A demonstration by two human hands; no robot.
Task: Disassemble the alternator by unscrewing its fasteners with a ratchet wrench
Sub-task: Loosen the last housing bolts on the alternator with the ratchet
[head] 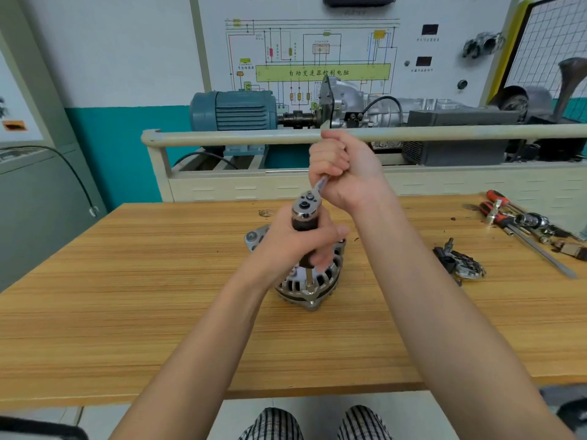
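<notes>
The alternator (305, 281) is stood on the wooden workbench (127, 281), near its middle, so that the near fastener is reached from above. The black extension under the ratchet wrench (307, 208) is gripped by the left hand (298, 246), probably to keep the socket straight on the bolt. The handle is enclosed by the curled right hand (343, 166), far from the head, for leverage.
</notes>
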